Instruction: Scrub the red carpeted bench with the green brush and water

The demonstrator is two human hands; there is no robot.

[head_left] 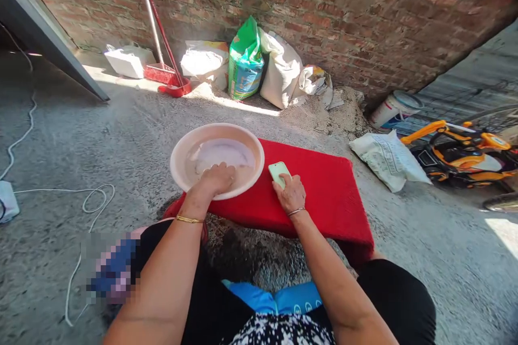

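A pale pink basin (177,172) holds cloudy water and stands on the left end of a bench draped in red cloth (324,188). My left hand (218,177) reaches over its near rim; the fingers bend down to the water, and their tips are hidden. Whether it grips anything under there I cannot tell. To the right, my right hand (290,193) is closed on the near end of a pale green, flat rectangular slab (277,170) with rounded corners, which lies low over the red cloth. It may be a phone or a soap bar; its kind is unclear.
Along the brick wall are a broom (159,67), a red dustpan (178,88), a green sack (245,62) and white sacks (281,73). On the right are a bucket (394,110), a sack (390,159) and an orange-black ride-on toy (465,153). A white cable (97,215) trails across the left floor.
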